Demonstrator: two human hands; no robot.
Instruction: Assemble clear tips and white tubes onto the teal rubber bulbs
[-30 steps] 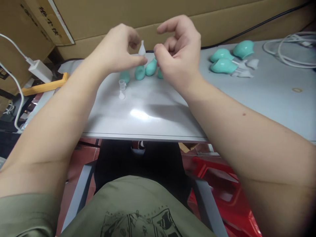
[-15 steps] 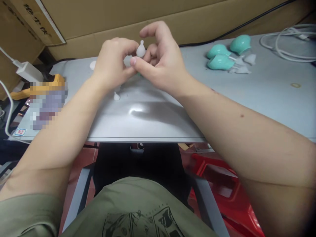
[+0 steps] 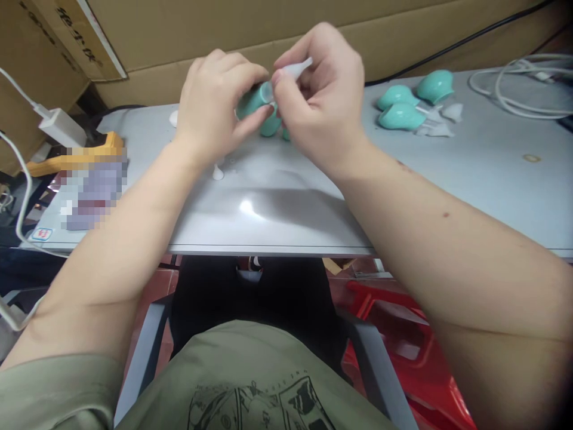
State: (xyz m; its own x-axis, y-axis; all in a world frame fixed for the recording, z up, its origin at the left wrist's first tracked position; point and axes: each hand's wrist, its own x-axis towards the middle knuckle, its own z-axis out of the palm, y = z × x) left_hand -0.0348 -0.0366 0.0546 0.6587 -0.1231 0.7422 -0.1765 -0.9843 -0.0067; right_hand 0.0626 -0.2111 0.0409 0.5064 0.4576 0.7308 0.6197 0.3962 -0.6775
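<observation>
My left hand [image 3: 210, 107] grips a teal bulb [image 3: 250, 100]; my right hand [image 3: 322, 101] pinches the clear tip [image 3: 293, 69] at its neck, not yet seated; more bulbs [image 3: 273, 125] wait beneath.

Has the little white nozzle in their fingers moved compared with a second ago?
Yes. The white nozzle stood upright near the left hand; now it lies tilted, farther right along the cardboard box, pinched by the right hand.

Grey table [image 3: 492, 197], cardboard wall [image 3: 224, 30] behind, red floor [image 3: 154, 286].

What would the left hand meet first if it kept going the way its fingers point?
Probably the right hand: the left hand, gripping the teal bulb, points rightward at it, where the clear tip is pinched. Depth is unclear.
</observation>
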